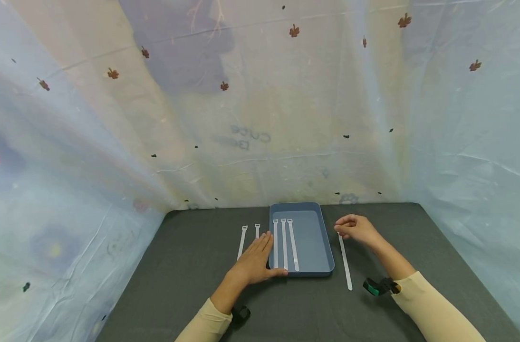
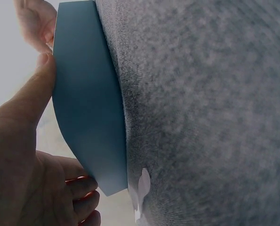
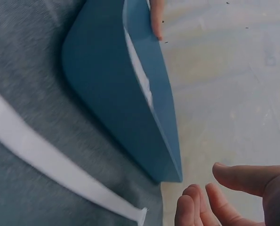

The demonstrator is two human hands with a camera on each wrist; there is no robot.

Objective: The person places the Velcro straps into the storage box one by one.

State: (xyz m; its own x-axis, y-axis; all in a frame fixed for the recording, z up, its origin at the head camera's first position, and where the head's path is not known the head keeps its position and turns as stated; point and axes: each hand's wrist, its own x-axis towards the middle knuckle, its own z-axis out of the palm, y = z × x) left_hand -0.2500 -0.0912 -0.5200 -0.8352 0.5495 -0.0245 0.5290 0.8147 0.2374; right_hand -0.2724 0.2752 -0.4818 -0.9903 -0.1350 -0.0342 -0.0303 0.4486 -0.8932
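Six white cable ties total, one blue tray [image 1: 324, 251], two hands. Tray sits on the dark grey table [image 1: 191, 275], long side running away from the person. Three ties [image 1: 284, 242] lie side by side inside the tray along its left half, heads at the far end. Two more ties [image 1: 242, 240] lie on the table just left of the tray, the nearer-to-tray one mostly hidden under the left hand [image 1: 255, 261]. Sixth tie [image 1: 344, 261] lies alone on the table just right of the tray, parallel to it. Left hand is flat, fingers straight, resting against the tray's left wall with the thumb along the near left corner; gripping nothing. Right hand [image 1: 356, 228] hovers near the far end of the lone tie, fingers loosely curled, holding nothing; right wrist view shows fingertips clear of the tie. Wrist-worn cameras visible on both sleeves.
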